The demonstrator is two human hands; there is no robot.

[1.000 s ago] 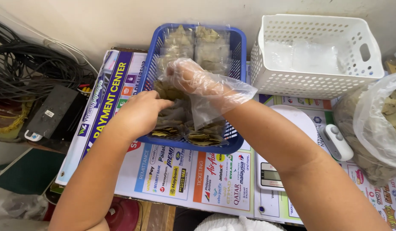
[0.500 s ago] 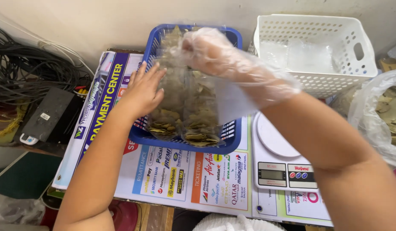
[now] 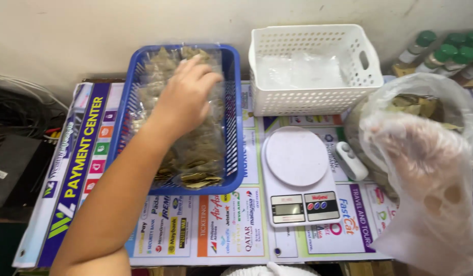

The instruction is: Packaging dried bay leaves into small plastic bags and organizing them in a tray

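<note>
Pressing packets (image 3: 195, 153) (blue basket (image 3: 231, 117)) left-handed (image 3: 188, 94).

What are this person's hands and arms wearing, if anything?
The left hand is bare, and its forearm shows no sleeve. The right hand wears a loose, thin, see-through plastic glove that crinkles and hangs baggy past the wrist. No rings, watch or markings show.

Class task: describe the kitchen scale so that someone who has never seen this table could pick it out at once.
Start at the white slotted basket by the wall; the scale lies flat on the printed mat directly in front of it, right of the blue basket where the bare left hand rests. Unlike its neighbours, it is a white slab with a round plate and a small grey display.
</note>
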